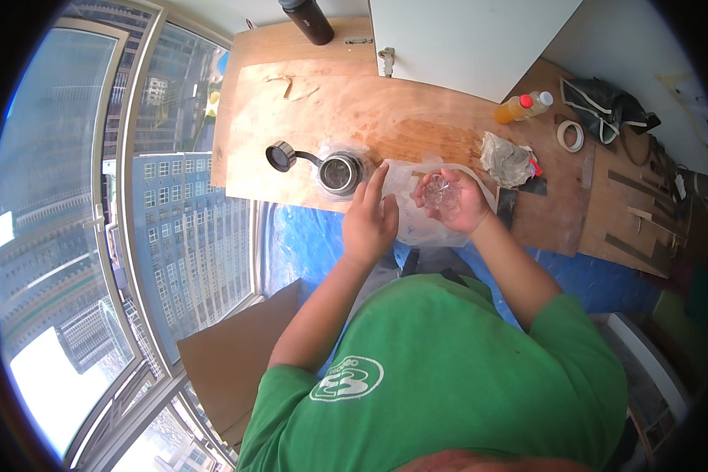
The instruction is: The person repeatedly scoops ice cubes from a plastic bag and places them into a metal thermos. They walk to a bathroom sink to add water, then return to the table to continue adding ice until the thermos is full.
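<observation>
Nearest, a brown cardboard sheet (240, 350) leans on the near-left side of the open flask (341, 173). Just right of the flask's near side, the left hand (367, 220) has fingers stretched, seemingly holding nothing; farther right, the right hand (470, 206) cups crumpled clear plastic (442, 198). The flask stands on the tabletop (267, 110), its lid (280, 156) swung left; its contents cannot be told. Well right of it lie a grey cloth (505, 160) and tape roll (570, 136). Beyond, to its right, are an orange-filled bottle (513, 109) and white panel (468, 43); behind it, a dark tumbler (310, 22).
</observation>
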A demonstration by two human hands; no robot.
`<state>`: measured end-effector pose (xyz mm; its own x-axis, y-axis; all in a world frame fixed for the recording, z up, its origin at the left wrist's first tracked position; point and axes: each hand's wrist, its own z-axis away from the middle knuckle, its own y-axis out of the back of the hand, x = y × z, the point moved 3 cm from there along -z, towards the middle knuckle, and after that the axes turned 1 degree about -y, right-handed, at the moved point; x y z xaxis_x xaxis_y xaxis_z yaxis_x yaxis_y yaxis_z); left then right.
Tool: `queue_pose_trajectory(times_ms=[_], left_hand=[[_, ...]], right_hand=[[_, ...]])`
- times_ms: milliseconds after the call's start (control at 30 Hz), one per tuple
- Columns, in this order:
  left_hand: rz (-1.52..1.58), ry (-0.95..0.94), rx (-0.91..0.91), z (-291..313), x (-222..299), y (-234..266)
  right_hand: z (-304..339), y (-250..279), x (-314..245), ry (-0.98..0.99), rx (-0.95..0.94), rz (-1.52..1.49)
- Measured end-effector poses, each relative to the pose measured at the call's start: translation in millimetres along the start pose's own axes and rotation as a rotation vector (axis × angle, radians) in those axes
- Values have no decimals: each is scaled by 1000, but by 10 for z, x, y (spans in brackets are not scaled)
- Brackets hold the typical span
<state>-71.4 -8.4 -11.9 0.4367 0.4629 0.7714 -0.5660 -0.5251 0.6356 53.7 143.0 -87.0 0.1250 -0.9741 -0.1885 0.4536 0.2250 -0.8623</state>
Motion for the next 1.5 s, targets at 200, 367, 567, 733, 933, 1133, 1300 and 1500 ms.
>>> queue_pose_trajectory(times_ms=[200,367,567,733,933,1133,1300,1500], left_hand=[[-9,-108,51,10,-54,-28],[222,-47,94,42,99,56],[150,-201,-134,130,-44,11],[259,-190,296,403,-265,180],[931,10,575,-210,-435,389],[1067,-26,634,-614,-584,374],[1066,33,663,-641,-583,360],[1063,79,653,-667,-565,314]], right_hand=[[162,-203,-254,107,-10,17],[299,-264,-376,166,37,21],[174,-486,-327,163,18,-44],[-267,-789,-192,161,-35,-97],[-1064,-1058,-30,200,-129,-139],[-1416,-1272,24,250,-175,-24],[-1439,-1306,47,315,-129,71],[-1474,-1259,113,505,-110,293]])
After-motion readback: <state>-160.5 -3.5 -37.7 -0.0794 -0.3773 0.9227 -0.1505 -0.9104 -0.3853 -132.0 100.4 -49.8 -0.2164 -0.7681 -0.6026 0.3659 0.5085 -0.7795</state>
